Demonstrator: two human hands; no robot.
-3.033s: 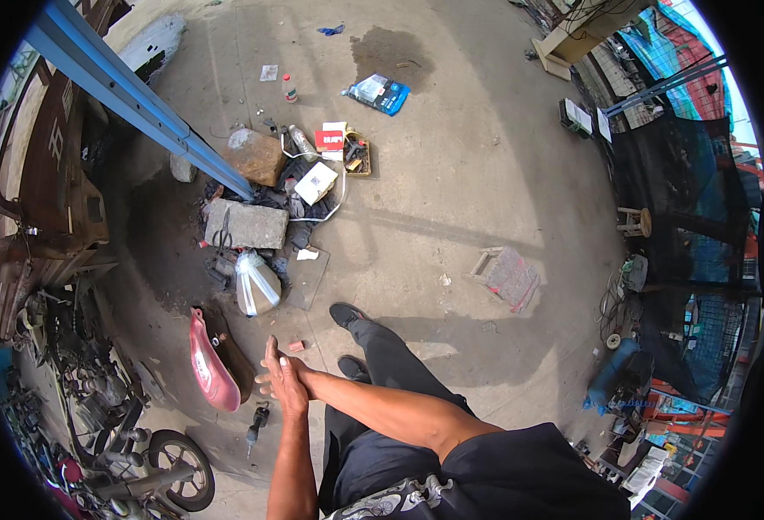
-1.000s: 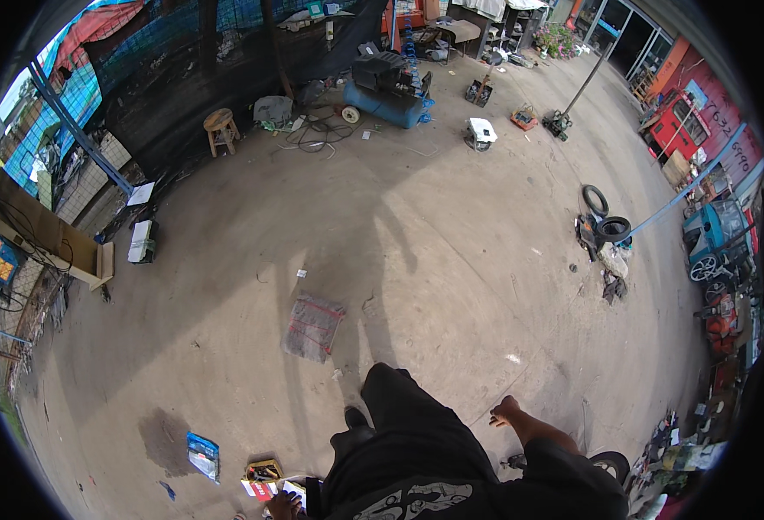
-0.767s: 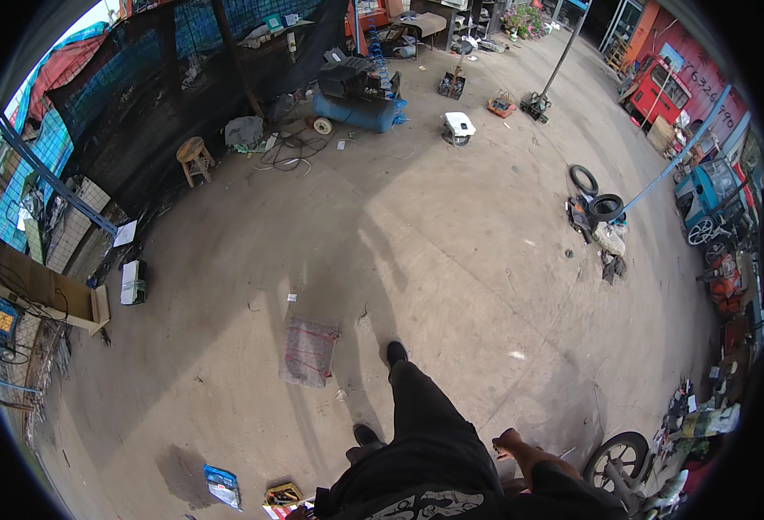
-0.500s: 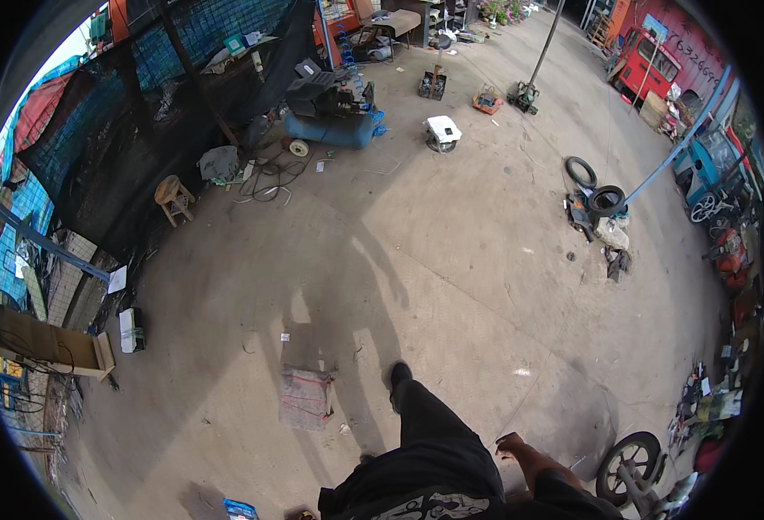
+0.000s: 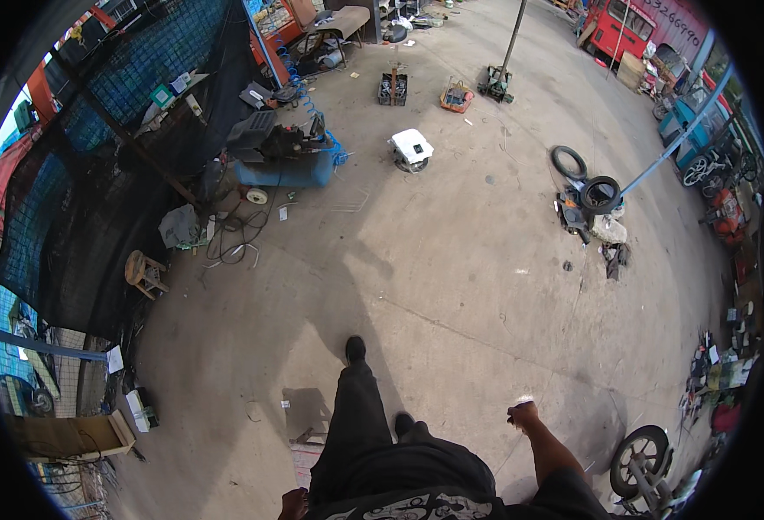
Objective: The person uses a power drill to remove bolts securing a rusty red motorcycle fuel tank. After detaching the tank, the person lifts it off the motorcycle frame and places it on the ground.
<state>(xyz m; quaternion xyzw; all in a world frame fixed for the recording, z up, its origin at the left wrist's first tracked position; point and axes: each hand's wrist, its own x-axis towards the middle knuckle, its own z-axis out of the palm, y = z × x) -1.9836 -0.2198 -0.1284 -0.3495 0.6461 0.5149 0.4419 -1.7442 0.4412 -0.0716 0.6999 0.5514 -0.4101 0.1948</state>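
Observation:
My right hand [image 5: 523, 415] hangs out to the right of my body, above the concrete floor [image 5: 451, 347]. Its fingers are curled in and no object shows in them. At the lower edge my left hand [image 5: 294, 503] is only partly visible beside my dark shirt, and its fingers cannot be made out. Just beyond it, a greyish-red cloth or mat [image 5: 305, 464] lies on the floor, partly covered by my leg. My legs are in mid-stride, with one dark shoe [image 5: 355, 349] well ahead of the other.
A blue air compressor [image 5: 286, 169] and a wooden stool [image 5: 145, 273] stand at the left. Ahead is a white-topped object [image 5: 411, 147]. Loose tyres [image 5: 601, 195] lie around a blue pole at the right. Nearer stands a motorcycle wheel [image 5: 640, 459].
I have stepped forward, so the cloth has slid under my legs and the compressor sits nearer. My right hand has swung forward. My left hand has come into view at the lower edge.

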